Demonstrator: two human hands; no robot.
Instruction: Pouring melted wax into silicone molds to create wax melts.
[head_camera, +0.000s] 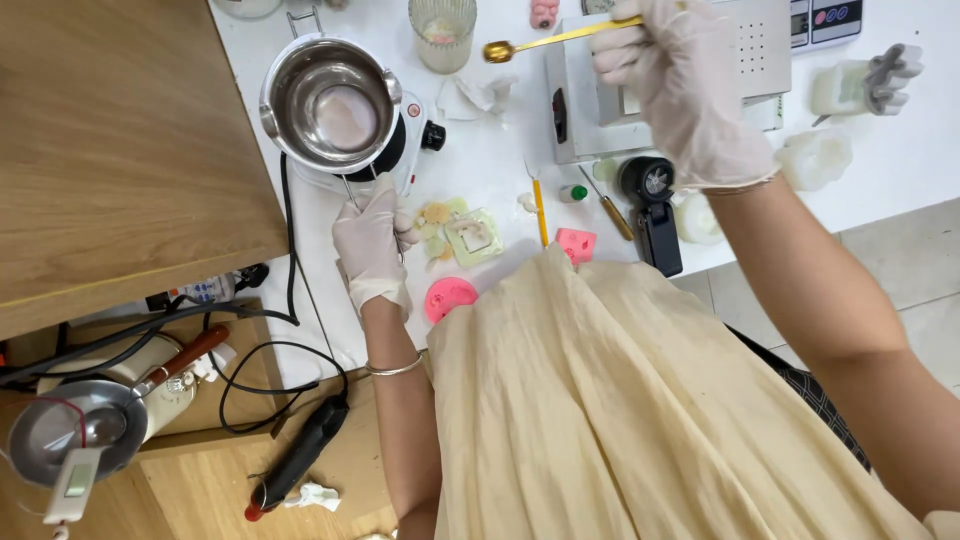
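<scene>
Both my hands wear thin white gloves. My right hand (680, 85) is raised over the white table (490, 165) and grips the handle of a gold spoon (520, 46), whose bowl points left toward a ribbed glass jar (442, 32). My left hand (372, 245) rests on the table's near edge, closed around the thin handle of a steel melting pot (330, 102). The pot sits on a small white electric hotplate (412, 140) and holds a pale liquid.
By my left hand lie a pale green mould (474, 236), wax scraps and a pink round mould (450, 297). A white box device (600, 115), a yellow tool (540, 212), a small pink mould (577, 244), white silicone moulds (818, 158), a scale (826, 20), a wooden cabinet (120, 150).
</scene>
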